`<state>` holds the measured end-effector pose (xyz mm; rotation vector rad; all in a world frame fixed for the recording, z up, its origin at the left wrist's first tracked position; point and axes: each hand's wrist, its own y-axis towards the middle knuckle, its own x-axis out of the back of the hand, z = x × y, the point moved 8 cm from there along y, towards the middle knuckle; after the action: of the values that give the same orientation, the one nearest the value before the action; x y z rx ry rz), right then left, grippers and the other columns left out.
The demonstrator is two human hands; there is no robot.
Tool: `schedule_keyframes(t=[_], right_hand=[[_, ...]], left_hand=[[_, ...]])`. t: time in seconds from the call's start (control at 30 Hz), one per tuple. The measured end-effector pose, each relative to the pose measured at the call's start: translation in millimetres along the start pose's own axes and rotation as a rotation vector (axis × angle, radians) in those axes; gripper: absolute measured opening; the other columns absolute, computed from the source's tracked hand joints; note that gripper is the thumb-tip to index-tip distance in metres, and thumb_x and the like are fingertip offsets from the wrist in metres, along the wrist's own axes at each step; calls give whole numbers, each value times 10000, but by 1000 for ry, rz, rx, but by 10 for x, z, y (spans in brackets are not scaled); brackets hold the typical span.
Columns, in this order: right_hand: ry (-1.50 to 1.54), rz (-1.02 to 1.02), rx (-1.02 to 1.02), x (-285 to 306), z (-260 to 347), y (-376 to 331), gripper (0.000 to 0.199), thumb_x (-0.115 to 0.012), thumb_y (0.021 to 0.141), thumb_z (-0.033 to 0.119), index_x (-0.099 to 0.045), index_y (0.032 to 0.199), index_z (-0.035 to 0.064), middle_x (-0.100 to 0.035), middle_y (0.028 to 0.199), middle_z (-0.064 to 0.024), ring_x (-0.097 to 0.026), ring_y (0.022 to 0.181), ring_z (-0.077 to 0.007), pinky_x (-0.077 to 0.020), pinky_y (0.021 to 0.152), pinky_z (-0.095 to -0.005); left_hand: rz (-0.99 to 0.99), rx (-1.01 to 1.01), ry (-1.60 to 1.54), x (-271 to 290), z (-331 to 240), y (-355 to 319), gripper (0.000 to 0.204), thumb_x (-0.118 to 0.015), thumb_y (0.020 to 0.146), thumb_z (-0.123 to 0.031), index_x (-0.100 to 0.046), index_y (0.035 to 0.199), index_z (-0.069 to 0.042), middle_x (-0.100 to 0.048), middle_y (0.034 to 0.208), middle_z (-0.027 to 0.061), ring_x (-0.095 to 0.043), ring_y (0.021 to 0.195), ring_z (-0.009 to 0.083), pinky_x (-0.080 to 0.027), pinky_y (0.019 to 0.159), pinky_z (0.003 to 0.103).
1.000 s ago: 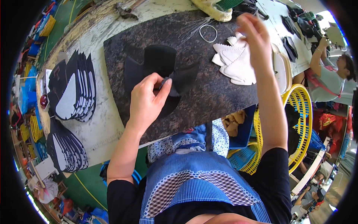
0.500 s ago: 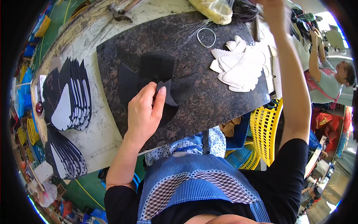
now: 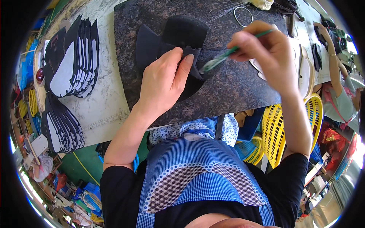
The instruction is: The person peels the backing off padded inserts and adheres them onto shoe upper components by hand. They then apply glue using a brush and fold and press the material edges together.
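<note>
Black shoe-upper pieces (image 3: pixel 167 41) lie overlapped on the dark speckled work slab (image 3: pixel 235 87), toward its far left part, with a rounded piece at the far end and a fan-shaped one beside it. The left hand (image 3: pixel 163 85) rests flat on the near edge of these pieces, fingers together and pressed down, the fingertips (image 3: pixel 186 62) holding a small flap of the black material against the slab. The right hand (image 3: pixel 266 51) hovers just to the right, its fingers pinched around a thin green-handled brush (image 3: pixel 224 57). The brush slants down and to the left, and its pale tip touches the black material right beside the left fingertips.

Farther right on the slab, partly hidden behind the right hand, lie white cut pieces (image 3: pixel 258 68). A wire ring (image 3: pixel 243 16) sits at the slab's far edge. To the left of the slab, on the pale worktable (image 3: pixel 102 102), two fanned stacks of black-and-white cut parts (image 3: pixel 74 60) lie one nearer than the other. A yellow plastic basket (image 3: pixel 277 129) stands below the table's near edge on the right. At the far right, another person's arm (image 3: pixel 334 64) reaches over the table.
</note>
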<state>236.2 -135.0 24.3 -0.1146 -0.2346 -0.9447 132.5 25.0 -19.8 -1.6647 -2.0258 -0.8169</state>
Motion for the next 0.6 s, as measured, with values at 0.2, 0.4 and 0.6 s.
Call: schedule_keyframes(t=[0.2, 0.4, 0.6], right_hand=[[-362, -109, 173, -167, -60, -83, 322, -754, 868, 310, -653, 850, 4, -616, 569, -61, -576, 485, -84, -407, 441, -222], [-323, -150, 185, -134, -23, -54, 320, -747, 876, 297, -653, 801, 0, -614, 556, -50, -584, 480, -80, -417, 437, -219], [-350, -27, 5, -171, -115, -140, 319, -733, 888, 287, -661, 784, -6, -630, 573, -56, -614, 521, -70, -439, 451, -211]], left_hand=[[-13, -34, 31, -19, -32, -14, 246, -590, 961, -164, -504, 794, -5, -548, 684, 169, -582, 588, 363, -443, 506, 423], [-33, -93, 68, 12, -89, -25, 234, -598, 955, -154, -512, 800, -2, -557, 699, 163, -595, 590, 361, -451, 500, 418], [-21, -98, 39, -19, -60, -42, 185, -611, 944, -145, -575, 877, 24, -590, 745, 184, -612, 606, 353, -463, 514, 412]])
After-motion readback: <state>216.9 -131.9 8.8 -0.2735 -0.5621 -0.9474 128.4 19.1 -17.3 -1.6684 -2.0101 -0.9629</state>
